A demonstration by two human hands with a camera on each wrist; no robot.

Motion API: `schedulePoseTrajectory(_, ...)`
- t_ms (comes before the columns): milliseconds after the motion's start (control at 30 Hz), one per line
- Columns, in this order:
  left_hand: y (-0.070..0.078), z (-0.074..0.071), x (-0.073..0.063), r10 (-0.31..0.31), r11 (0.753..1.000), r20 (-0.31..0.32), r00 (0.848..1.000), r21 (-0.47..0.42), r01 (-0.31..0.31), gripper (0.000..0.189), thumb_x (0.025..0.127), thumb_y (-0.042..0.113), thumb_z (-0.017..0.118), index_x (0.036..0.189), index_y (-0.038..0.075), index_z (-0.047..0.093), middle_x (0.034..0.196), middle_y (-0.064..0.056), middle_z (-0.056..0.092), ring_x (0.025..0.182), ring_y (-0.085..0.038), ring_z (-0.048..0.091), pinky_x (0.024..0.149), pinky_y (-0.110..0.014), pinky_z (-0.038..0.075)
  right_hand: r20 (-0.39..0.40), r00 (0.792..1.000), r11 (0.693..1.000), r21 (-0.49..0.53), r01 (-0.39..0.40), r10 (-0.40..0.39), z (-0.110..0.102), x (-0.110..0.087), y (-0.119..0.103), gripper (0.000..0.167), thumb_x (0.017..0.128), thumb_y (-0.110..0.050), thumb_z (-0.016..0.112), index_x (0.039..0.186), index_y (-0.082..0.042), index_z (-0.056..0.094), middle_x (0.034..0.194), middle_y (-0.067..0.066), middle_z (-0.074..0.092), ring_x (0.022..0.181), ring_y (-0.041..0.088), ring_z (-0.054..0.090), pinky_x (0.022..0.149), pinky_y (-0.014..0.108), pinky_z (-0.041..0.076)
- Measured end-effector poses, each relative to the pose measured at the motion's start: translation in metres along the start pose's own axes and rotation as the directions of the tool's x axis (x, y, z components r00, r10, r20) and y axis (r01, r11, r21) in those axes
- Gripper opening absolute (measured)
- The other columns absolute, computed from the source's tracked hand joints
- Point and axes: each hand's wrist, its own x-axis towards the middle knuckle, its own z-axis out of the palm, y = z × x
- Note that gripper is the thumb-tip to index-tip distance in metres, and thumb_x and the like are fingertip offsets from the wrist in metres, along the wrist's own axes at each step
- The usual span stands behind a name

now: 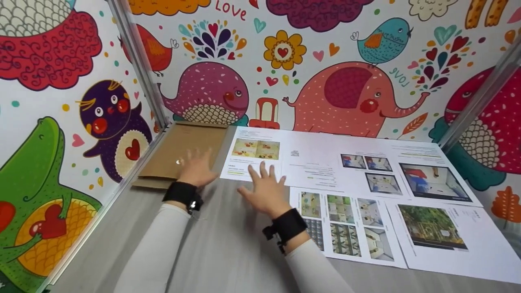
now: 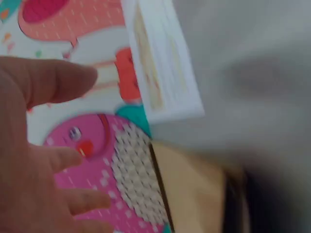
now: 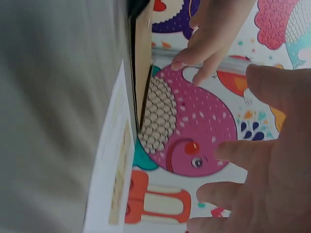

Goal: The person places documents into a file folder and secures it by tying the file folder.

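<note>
My left hand hovers with spread fingers over the near right part of a flat brown cardboard piece. To its right, my right hand is spread too, above the grey table, its fingertips close to the lower edge of a printed sheet. Neither hand holds anything. In the left wrist view the thumb stands apart from the fingers. Both hands show in the right wrist view, the right hand nearer the camera with its fingers parted.
More printed sheets with photos cover the right side of the grey table. Walls with cartoon animals rise at the back and left. Metal posts stand at the corners.
</note>
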Motion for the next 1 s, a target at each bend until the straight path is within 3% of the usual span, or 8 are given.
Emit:
schedulePoseTrajectory(167,-0.057,-0.011,-0.007,-0.072,0.997,0.041,0.997,0.029,0.071,0.092,0.087,0.033,0.072,0.165,0.004,0.033,0.163,-0.039,0.036,0.155,-0.067,0.014,0.120,-0.083,0.005,0.015,0.997,0.997,0.042,0.071,-0.072,0.040,0.001,-0.027,0.072,0.100,-0.050,0.066,0.160,-0.014,0.049,0.170,0.025,0.035,0.159,0.050,0.029,0.124,0.072,0.024)
schedulePoseTrajectory(267,-0.077,-0.017,-0.012,-0.093,0.996,0.075,0.993,0.015,0.092,0.091,0.082,0.025,0.072,0.162,0.003,0.037,0.160,-0.038,0.041,0.154,-0.067,0.015,0.119,-0.084,0.008,0.038,0.992,0.993,0.010,0.118,-0.118,0.064,-0.001,-0.043,0.068,0.098,-0.048,0.069,0.155,-0.013,0.055,0.165,0.024,0.044,0.156,0.046,0.037,0.124,0.066,0.032)
schedulePoseTrajectory(400,-0.096,-0.021,-0.012,-0.085,0.996,0.127,0.988,-0.026,0.088,0.088,0.078,0.013,0.074,0.159,-0.002,0.040,0.150,-0.038,0.052,0.140,-0.058,0.045,0.116,-0.071,0.036,0.130,0.973,0.976,-0.084,0.202,-0.190,0.084,-0.007,-0.061,0.071,0.094,-0.048,0.074,0.155,-0.018,0.055,0.166,0.020,0.043,0.155,0.045,0.039,0.123,0.061,0.036)
schedulePoseTrajectory(500,-0.104,-0.024,-0.012,-0.084,0.993,0.170,0.982,-0.063,0.096,0.089,0.075,0.004,0.075,0.157,-0.007,0.040,0.143,-0.034,0.058,0.114,-0.045,0.058,0.096,-0.056,0.052,0.209,0.954,0.963,-0.115,0.245,-0.217,0.091,-0.009,-0.074,0.076,0.091,-0.049,0.076,0.158,-0.022,0.052,0.170,0.019,0.037,0.157,0.045,0.035,0.125,0.059,0.035)
schedulePoseTrajectory(633,-0.104,-0.022,-0.017,-0.076,0.991,0.187,0.979,-0.090,0.095,0.084,0.075,-0.004,0.072,0.154,-0.008,0.045,0.145,-0.033,0.058,0.105,-0.040,0.056,0.086,-0.048,0.053,0.244,0.940,0.958,-0.100,0.269,-0.238,0.098,-0.005,-0.083,0.078,0.092,-0.048,0.076,0.160,-0.023,0.049,0.172,0.017,0.034,0.159,0.042,0.034,0.126,0.056,0.035)
schedulePoseTrajectory(833,-0.101,-0.011,-0.019,-0.019,1.000,0.135,0.991,0.004,0.018,0.061,0.079,0.000,0.066,0.138,-0.012,0.060,0.131,-0.033,0.068,0.107,-0.045,0.065,0.096,-0.058,0.054,0.280,0.927,0.950,-0.115,0.289,-0.248,0.102,0.008,-0.091,0.088,0.090,-0.053,0.077,0.164,-0.022,0.042,0.175,0.010,0.030,0.162,0.035,0.029,0.124,0.060,0.036)
schedulePoseTrajectory(1000,-0.095,-0.008,-0.025,-0.029,0.996,0.128,0.991,0.083,0.019,0.049,0.085,0.004,0.064,0.133,-0.011,0.066,0.127,-0.034,0.069,0.114,-0.048,0.067,0.102,-0.061,0.053,0.342,0.906,0.934,-0.164,0.319,-0.250,0.106,0.011,-0.098,0.093,0.090,-0.065,0.073,0.167,-0.028,0.037,0.177,-0.001,0.028,0.164,0.032,0.025,0.119,0.072,0.033)
